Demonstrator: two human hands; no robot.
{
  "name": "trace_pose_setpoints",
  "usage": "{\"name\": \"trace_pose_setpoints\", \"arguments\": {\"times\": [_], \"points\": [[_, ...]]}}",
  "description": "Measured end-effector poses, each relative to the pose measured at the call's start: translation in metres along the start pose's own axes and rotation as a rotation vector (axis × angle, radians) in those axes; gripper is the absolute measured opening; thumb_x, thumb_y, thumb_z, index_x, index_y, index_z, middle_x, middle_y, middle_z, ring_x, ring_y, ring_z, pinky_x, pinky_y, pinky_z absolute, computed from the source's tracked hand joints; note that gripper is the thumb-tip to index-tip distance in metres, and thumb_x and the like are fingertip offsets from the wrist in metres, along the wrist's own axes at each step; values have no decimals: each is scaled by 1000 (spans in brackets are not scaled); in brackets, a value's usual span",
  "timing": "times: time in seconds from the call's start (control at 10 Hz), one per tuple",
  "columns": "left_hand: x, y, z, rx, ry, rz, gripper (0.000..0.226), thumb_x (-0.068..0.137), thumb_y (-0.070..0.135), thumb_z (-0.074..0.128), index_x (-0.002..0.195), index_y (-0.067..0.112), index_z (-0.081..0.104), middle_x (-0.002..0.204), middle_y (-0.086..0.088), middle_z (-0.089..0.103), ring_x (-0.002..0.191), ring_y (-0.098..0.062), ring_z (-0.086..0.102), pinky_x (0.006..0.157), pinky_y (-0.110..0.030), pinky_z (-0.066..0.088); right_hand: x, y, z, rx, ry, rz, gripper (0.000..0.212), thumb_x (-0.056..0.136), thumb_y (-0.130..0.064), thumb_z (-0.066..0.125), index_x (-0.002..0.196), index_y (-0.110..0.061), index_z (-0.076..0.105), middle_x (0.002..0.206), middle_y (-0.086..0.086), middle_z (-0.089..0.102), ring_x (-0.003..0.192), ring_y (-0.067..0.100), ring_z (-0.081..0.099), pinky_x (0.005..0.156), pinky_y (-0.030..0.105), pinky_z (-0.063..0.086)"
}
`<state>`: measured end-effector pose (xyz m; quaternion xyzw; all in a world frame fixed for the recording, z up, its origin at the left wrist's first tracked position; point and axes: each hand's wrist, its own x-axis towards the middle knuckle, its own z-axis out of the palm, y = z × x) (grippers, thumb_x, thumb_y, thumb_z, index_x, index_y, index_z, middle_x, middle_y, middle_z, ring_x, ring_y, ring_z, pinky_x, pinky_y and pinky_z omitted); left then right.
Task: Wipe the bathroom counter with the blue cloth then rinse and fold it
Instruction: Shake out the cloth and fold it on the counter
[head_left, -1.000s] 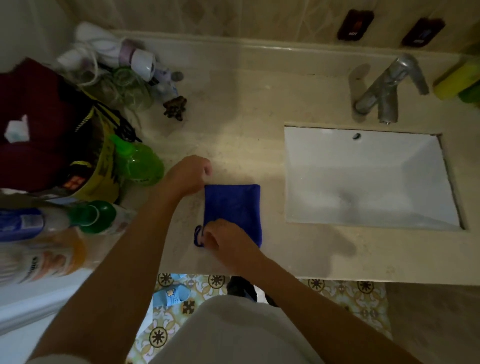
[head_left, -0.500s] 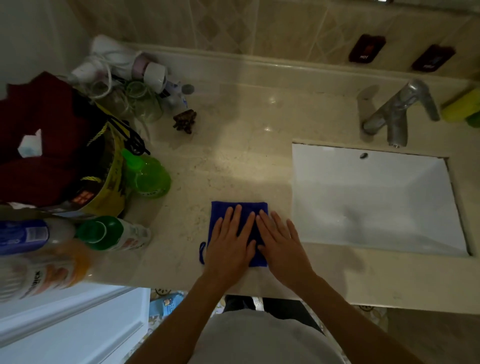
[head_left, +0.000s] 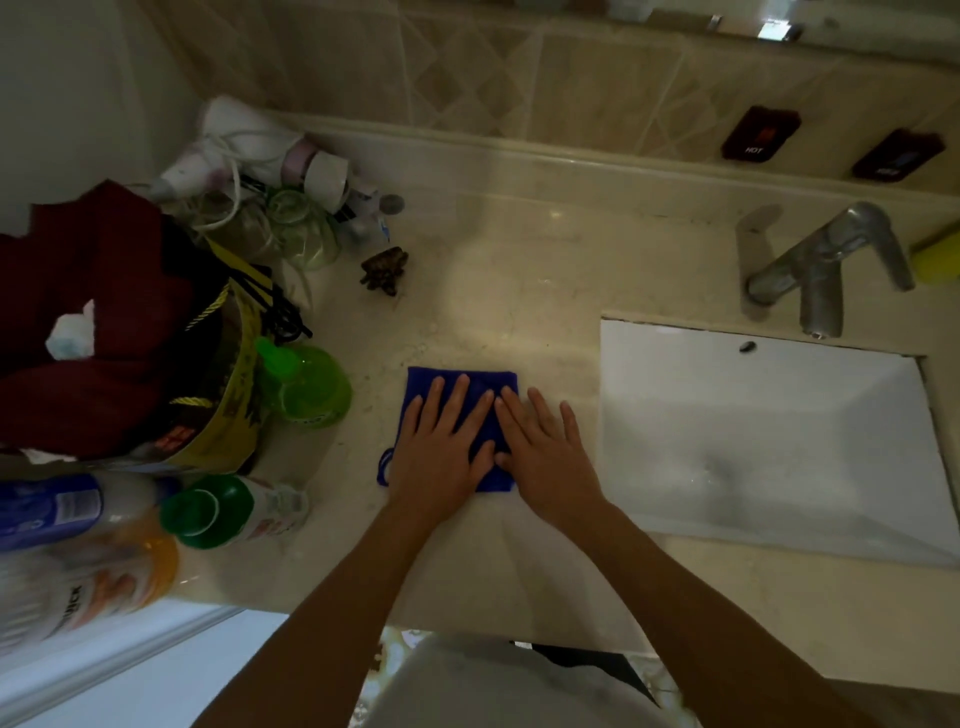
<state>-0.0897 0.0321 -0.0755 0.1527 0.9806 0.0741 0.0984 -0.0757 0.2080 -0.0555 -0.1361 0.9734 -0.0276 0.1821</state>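
Note:
The blue cloth (head_left: 480, 382) lies folded into a small rectangle on the beige bathroom counter (head_left: 519, 270), left of the sink. My left hand (head_left: 441, 447) rests flat on its left half with fingers spread. My right hand (head_left: 545, 452) lies flat on its right edge, fingers apart, partly on the counter. A small blue loop (head_left: 383, 470) of the cloth sticks out by my left wrist. Most of the cloth is hidden under my hands.
A white rectangular sink (head_left: 769, 441) with a metal faucet (head_left: 826, 265) sits to the right. Green bottles (head_left: 304, 384), a yellow bag (head_left: 234, 395) with dark red fabric, a hair dryer (head_left: 234, 150) and more bottles (head_left: 228, 512) crowd the counter's left side. A dark hair clip (head_left: 385, 270) lies behind the cloth.
One second ago my hands were pinching the cloth's edges; since then both have laid flat on top of it. In the last half second they have barely moved.

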Motion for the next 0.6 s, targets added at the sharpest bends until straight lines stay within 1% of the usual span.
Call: {"name": "trace_pose_setpoints", "arguments": {"times": [0.1, 0.2, 0.3, 0.4, 0.5, 0.6], "points": [[15, -8, -6, 7, 10, 2, 63, 97, 54, 24, 154, 28, 19, 163, -6, 16, 151, -31, 12, 120, -48, 13, 19, 1, -6, -9, -5, 1, 66, 98, -48, 18, 154, -14, 28, 162, 5, 27, 149, 33, 25, 117, 57, 22], [21, -10, -7, 12, 21, -10, 63, 97, 55, 24, 154, 28, 20, 163, -7, 16, 150, -32, 13, 120, -49, 15, 26, 1, -9, 7, -18, -8, 68, 97, -49, 10, 157, -17, 16, 166, 3, 14, 152, 32, 12, 120, 57, 14], [23, -11, -7, 9, 13, -7, 63, 97, 54, 24, 154, 28, 20, 163, -7, 16, 150, -31, 12, 120, -49, 15, 27, -1, -13, 33, -15, -17, 63, 102, -46, 16, 158, -18, 5, 167, 1, 2, 154, 31, 1, 122, 55, 6], [20, -11, -9, 14, -8, -14, 64, 96, 55, 22, 155, 29, 17, 164, -6, 11, 151, -31, 8, 120, -49, 12, 22, -3, -21, 134, 0, -1, 65, 105, -42, 32, 158, -21, 2, 167, -1, -2, 154, 27, -6, 124, 51, 3], [20, -6, -14, -24, -5, -37, 65, 95, 53, 24, 155, 29, 16, 164, -8, 10, 151, -32, 8, 119, -48, 7, 3, -4, -37, 439, 56, 34, 61, 105, -35, 41, 157, -21, 15, 167, -1, 9, 154, 22, 4, 125, 45, 10], [9, 7, -20, -63, -10, -79, 62, 97, 49, 31, 153, 27, 21, 164, -9, 13, 151, -30, 7, 120, -47, 6, -28, 9, -73, 815, 229, 189, 47, 103, -26, 50, 148, -22, 40, 156, -3, 39, 142, 14, 37, 118, 38, 33]]}}
